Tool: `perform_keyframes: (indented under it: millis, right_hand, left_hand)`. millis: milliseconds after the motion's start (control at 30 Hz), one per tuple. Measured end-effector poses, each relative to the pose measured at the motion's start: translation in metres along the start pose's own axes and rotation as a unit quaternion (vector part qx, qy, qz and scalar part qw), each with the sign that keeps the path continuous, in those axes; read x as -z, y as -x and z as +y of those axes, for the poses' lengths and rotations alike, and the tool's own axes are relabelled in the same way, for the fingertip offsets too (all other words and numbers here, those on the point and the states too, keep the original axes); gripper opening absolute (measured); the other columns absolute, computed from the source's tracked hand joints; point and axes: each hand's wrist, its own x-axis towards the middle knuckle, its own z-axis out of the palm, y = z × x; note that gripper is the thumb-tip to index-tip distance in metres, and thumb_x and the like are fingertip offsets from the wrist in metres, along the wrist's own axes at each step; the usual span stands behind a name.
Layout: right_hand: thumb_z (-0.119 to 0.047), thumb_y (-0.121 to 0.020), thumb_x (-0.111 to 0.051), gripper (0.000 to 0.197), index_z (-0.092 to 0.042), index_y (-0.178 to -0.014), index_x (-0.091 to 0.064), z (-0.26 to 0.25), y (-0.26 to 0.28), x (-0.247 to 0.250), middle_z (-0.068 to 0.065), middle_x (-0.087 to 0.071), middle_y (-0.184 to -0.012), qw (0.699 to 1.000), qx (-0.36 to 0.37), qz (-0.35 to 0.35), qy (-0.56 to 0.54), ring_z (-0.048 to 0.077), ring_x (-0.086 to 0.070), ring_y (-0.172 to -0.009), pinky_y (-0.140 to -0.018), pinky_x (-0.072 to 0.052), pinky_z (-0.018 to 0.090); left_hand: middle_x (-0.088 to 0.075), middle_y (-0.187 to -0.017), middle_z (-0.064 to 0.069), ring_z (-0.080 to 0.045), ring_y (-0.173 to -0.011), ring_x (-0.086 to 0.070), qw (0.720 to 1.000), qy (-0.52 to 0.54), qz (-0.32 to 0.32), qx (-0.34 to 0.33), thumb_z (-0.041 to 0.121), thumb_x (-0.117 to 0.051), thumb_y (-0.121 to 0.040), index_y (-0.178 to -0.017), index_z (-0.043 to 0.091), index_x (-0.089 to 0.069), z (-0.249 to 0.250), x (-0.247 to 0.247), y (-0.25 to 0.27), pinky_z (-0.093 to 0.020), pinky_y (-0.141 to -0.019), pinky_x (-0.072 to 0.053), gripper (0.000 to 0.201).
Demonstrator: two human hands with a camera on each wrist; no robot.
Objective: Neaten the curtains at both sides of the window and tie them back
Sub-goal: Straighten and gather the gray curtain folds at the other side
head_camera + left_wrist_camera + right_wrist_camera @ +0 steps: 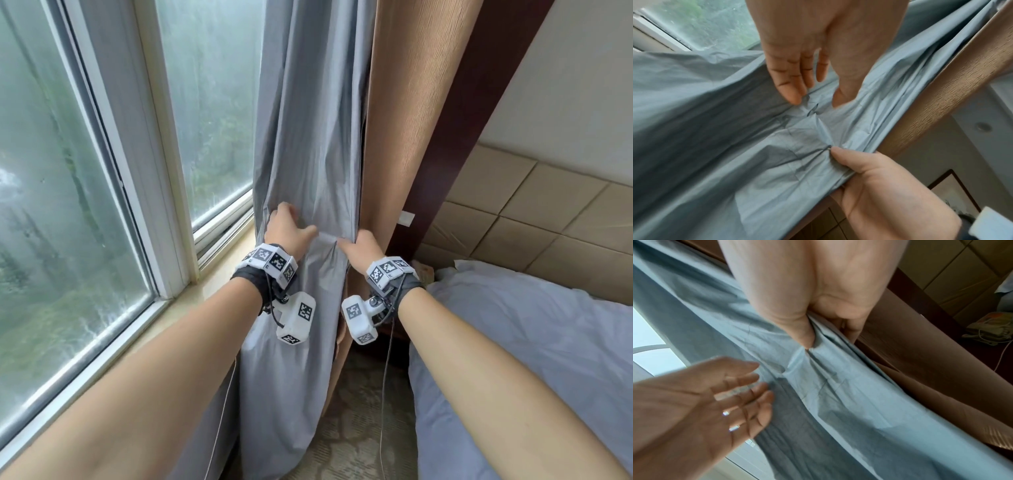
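The window sat off to your left, and the grey curtain hung just right of it, bunched in folds down toward the floor. Your left hand was flat on that grey cloth with the fingers straight and loose, touching it but not grabbing anything. Your right hand had a fold of the same curtain pinched between thumb and curled fingers. The tan curtain hung right beside it, with the bed further right.
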Motion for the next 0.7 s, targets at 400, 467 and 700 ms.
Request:
perform_keyframes:
  millis: [400, 467, 700]
  right_hand:
    - [-0.006, -0.097, -0.047, 0.043, -0.008, -0.139, -0.053, -0.002, 0.023, 0.01, 0.017, -0.063, -0.132, 0.998, -0.019, 0.027, -0.045, 0.034, -0.058, -0.124, -0.109, -0.044, 0.044]
    - [-0.006, -0.095, -0.051, 0.041, -0.007, -0.135, -0.057, -0.006, 0.029, 0.013, 0.016, -0.065, -0.128, 0.999, -0.018, 0.013, -0.041, 0.033, -0.06, -0.119, -0.106, -0.047, 0.044]
    - [-0.016, -0.056, -0.065, 0.058, -0.003, -0.112, -0.065, 0.001, 0.03, 0.017, 0.019, -0.071, -0.108, 0.995, -0.061, -0.045, -0.06, 0.034, -0.067, -0.1, -0.097, -0.054, 0.049]
  left_hand:
    - [-0.052, -0.128, -0.014, -0.03, -0.115, -0.056, 0.998, -0.006, -0.055, -0.003, 0.026, -0.074, -0.077, -0.124, 0.011, -0.052, 0.01, -0.024, 0.0, -0.04, -0.101, -0.046, 0.054]
    - [-0.037, -0.141, -0.016, -0.033, -0.127, -0.044, 0.997, -0.036, -0.071, 0.012, 0.038, -0.081, -0.073, -0.142, 0.009, -0.034, 0.011, -0.026, 0.0, -0.043, -0.109, -0.038, 0.088]
    - [-0.037, -0.143, -0.012, -0.027, -0.128, -0.046, 0.993, 0.031, -0.109, -0.011, 0.043, -0.087, -0.067, -0.145, 0.017, -0.037, 0.003, -0.028, 0.0, -0.035, -0.109, -0.039, 0.096]
